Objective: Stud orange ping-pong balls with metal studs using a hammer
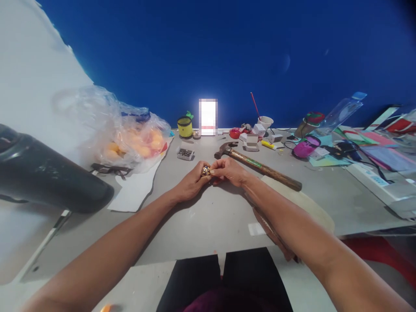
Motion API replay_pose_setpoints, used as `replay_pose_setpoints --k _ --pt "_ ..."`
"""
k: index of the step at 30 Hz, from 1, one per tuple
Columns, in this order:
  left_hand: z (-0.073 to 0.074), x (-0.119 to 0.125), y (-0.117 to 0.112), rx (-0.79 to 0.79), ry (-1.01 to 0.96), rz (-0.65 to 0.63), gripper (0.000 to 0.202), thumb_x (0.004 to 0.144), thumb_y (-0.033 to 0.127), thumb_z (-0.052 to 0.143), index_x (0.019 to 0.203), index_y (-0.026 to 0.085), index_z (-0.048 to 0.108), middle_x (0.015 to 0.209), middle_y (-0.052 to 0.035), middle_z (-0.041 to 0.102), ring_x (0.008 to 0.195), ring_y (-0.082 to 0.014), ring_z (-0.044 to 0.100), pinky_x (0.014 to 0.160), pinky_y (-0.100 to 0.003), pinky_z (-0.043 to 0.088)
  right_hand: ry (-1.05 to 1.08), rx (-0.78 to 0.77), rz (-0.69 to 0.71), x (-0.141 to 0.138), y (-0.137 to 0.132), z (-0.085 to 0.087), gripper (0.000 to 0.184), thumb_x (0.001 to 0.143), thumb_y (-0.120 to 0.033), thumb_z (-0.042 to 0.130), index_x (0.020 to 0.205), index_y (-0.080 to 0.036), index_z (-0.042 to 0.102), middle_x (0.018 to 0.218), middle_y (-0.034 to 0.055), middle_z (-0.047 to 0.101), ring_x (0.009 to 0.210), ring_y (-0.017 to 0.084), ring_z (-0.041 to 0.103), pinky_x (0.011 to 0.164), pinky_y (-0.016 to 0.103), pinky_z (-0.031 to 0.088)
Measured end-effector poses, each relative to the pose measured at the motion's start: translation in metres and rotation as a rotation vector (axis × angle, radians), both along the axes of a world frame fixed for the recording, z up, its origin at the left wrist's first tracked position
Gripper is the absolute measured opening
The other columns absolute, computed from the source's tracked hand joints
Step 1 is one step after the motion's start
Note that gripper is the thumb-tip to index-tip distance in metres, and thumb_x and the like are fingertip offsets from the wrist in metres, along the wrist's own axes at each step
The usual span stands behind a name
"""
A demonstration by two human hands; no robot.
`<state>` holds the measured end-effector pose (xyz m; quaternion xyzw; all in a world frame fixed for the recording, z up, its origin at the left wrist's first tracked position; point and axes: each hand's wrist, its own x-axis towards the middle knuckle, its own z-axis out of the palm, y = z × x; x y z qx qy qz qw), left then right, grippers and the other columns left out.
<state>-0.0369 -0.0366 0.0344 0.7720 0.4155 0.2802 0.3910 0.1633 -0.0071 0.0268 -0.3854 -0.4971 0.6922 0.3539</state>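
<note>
My left hand (192,181) is closed around a small round object (206,171) with a gold and dark, studded-looking surface. The fingers of my right hand (228,171) are pinched together against its right side; anything tiny between those fingertips is too small to make out. Behind my left hand sits a small open box (185,154) full of small metal bits, perhaps pins or tacks. A claw hammer (260,167) with a worn wooden handle lies just beyond my right hand, its head toward the middle of the table.
On the grey table (195,229), a clear bag of orange items (136,141) and eyeglasses (110,169) lie left. A dark cylinder (48,169) juts in at far left. A yellow pot (185,127), white cup (265,122), pink pouch (305,146) and papers stand toward the back.
</note>
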Motion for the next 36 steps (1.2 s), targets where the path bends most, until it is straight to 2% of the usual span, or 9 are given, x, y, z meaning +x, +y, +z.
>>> replay_pose_setpoints --k 7,14,19,25,30,33,36 --pt "-0.003 0.002 0.001 0.038 0.019 0.018 0.026 0.097 0.044 0.049 0.109 0.021 0.051 0.099 -0.0029 0.06 0.089 -0.0209 0.056 0.082 -0.035 0.046 -0.046 0.041 0.018 -0.002 -0.003 0.005 0.031 0.056 -0.028 0.093 0.071 -0.014 0.069 0.068 0.0023 0.069 0.056 0.013 0.064 0.055 0.029 0.063" --pt "-0.005 0.007 0.0 0.062 0.037 0.096 0.019 0.097 0.037 0.048 0.107 0.021 0.05 0.1 -0.0024 0.059 0.089 -0.0204 0.054 0.083 -0.035 0.045 -0.155 0.095 -0.09 -0.009 -0.008 0.012 0.02 0.066 -0.019 0.085 0.07 -0.014 0.066 0.068 0.0023 0.068 0.056 0.014 0.064 0.047 0.026 0.061" --pt "-0.008 0.011 -0.001 0.071 -0.001 0.15 0.017 0.096 0.036 0.05 0.104 0.021 0.048 0.098 -0.0025 0.058 0.088 -0.0205 0.054 0.083 -0.036 0.045 -0.187 0.117 -0.158 -0.015 -0.008 0.012 0.019 0.067 -0.015 0.084 0.071 -0.015 0.065 0.067 0.0016 0.067 0.054 0.013 0.063 0.045 0.025 0.06" --pt "-0.009 0.009 -0.002 0.035 -0.099 0.15 0.019 0.094 0.038 0.056 0.103 0.021 0.053 0.095 -0.0009 0.059 0.086 -0.019 0.054 0.082 -0.035 0.045 -0.095 0.093 -0.069 -0.008 -0.008 0.012 0.028 0.064 -0.027 0.089 0.076 -0.015 0.067 0.073 0.0034 0.07 0.058 0.014 0.066 0.049 0.028 0.063" --pt "-0.009 0.005 0.001 -0.093 -0.256 0.128 0.025 0.09 0.039 0.066 0.107 0.021 0.06 0.089 -0.0004 0.061 0.08 -0.0171 0.055 0.074 -0.032 0.046 -0.068 0.142 -0.056 -0.004 -0.005 0.011 0.036 0.066 -0.042 0.089 0.079 -0.016 0.068 0.074 0.003 0.068 0.059 0.014 0.063 0.05 0.028 0.06" --pt "-0.006 0.004 0.003 -0.176 -0.312 0.152 0.032 0.085 0.034 0.07 0.113 0.022 0.062 0.089 -0.0001 0.061 0.074 -0.0152 0.056 0.07 -0.031 0.047 -0.215 0.255 -0.165 0.001 0.0 0.014 0.026 0.078 -0.04 0.079 0.082 -0.018 0.067 0.079 0.0045 0.071 0.065 0.016 0.064 0.057 0.029 0.059" --pt "-0.003 0.003 0.007 -0.251 -0.342 0.185 0.043 0.079 0.027 0.072 0.12 0.022 0.063 0.086 0.0014 0.06 0.07 -0.0132 0.055 0.068 -0.03 0.048 -0.672 0.499 -0.435 0.016 0.007 0.019 0.012 0.088 -0.03 0.067 0.09 -0.018 0.07 0.091 0.0081 0.075 0.086 0.021 0.068 0.079 0.035 0.059"
